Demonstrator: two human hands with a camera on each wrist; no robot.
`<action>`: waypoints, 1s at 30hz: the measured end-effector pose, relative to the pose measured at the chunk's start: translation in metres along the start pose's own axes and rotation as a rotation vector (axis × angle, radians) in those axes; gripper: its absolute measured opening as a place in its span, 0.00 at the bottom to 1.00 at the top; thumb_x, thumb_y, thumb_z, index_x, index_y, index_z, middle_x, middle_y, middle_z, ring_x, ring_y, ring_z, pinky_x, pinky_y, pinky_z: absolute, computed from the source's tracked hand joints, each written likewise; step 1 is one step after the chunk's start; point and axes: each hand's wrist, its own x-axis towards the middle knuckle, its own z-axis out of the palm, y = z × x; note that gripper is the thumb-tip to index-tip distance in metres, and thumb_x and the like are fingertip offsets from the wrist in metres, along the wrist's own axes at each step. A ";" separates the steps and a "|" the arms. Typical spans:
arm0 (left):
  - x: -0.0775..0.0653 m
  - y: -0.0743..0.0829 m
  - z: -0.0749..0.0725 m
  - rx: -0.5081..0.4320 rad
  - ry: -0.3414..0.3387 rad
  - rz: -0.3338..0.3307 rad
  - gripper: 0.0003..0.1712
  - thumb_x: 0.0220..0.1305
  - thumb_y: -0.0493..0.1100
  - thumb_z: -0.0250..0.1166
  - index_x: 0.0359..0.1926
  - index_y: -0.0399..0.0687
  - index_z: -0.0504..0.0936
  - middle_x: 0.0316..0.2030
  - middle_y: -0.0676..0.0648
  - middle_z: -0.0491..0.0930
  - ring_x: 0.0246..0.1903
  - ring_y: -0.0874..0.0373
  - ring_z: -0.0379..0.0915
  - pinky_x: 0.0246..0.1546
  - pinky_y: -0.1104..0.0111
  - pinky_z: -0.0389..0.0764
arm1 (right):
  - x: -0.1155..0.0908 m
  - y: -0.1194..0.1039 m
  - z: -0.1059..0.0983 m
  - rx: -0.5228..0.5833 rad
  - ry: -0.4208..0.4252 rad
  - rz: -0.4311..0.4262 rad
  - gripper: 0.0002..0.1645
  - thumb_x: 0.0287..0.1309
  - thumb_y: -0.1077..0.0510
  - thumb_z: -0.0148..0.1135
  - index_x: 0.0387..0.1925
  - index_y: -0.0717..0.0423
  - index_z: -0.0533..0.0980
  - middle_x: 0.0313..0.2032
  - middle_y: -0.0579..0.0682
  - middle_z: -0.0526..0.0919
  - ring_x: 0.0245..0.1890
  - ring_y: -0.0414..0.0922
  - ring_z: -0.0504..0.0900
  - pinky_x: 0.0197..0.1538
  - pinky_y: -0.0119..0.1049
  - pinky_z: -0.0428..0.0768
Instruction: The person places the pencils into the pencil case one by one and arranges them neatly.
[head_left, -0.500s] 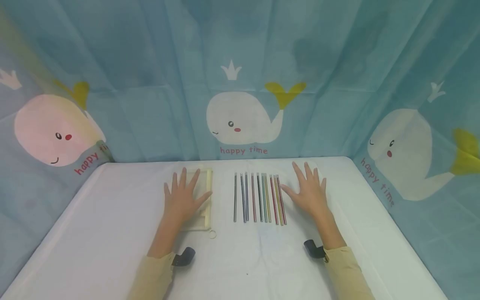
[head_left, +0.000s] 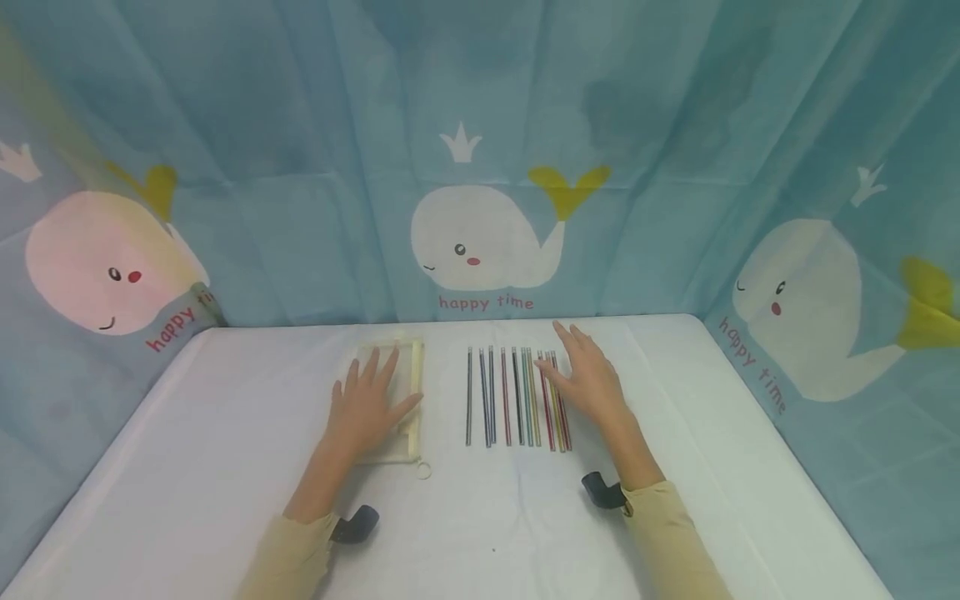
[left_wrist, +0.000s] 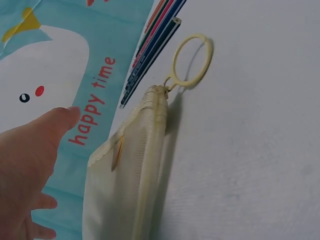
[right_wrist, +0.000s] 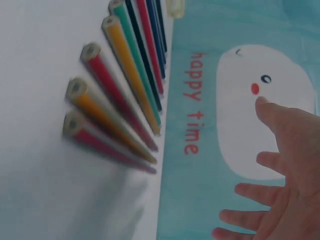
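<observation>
Sleeves point(head_left: 288, 554) cross the near desk point(head_left: 450, 542). At eleven o'clock, the left hand point(head_left: 362, 410) is spread over a pale pouch point(left_wrist: 122, 185), grasping nothing; contact is unclear. Pencils point(head_left: 506, 396) line up at twelve; at one, the right hand point(head_left: 590, 382), also empty, hangs over their three-o'clock end, seemingly approaching, which would call for a fingertip pinch next. Farthest is a whale-print curtain point(head_left: 300, 250).
</observation>
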 end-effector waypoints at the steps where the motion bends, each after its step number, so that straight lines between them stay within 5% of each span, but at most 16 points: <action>1: 0.000 0.000 0.001 0.000 -0.010 -0.006 0.51 0.75 0.68 0.57 0.84 0.45 0.52 0.81 0.29 0.49 0.78 0.22 0.42 0.70 0.25 0.50 | 0.001 -0.003 0.001 0.010 -0.006 0.002 0.47 0.73 0.40 0.63 0.83 0.54 0.57 0.79 0.67 0.59 0.79 0.67 0.59 0.75 0.67 0.61; 14: -0.010 0.006 0.014 -0.043 -0.045 -0.062 0.47 0.74 0.65 0.58 0.82 0.43 0.59 0.77 0.26 0.59 0.73 0.22 0.57 0.61 0.26 0.65 | 0.018 -0.037 0.016 0.090 -0.025 -0.060 0.37 0.80 0.46 0.54 0.82 0.52 0.59 0.77 0.59 0.68 0.78 0.58 0.65 0.77 0.55 0.63; 30: -0.028 0.012 0.017 -0.044 -0.051 -0.080 0.47 0.67 0.64 0.67 0.77 0.42 0.68 0.71 0.27 0.67 0.69 0.27 0.63 0.57 0.27 0.67 | 0.032 -0.062 0.046 0.222 -0.061 -0.046 0.31 0.81 0.48 0.53 0.78 0.52 0.67 0.72 0.58 0.75 0.71 0.56 0.75 0.73 0.53 0.71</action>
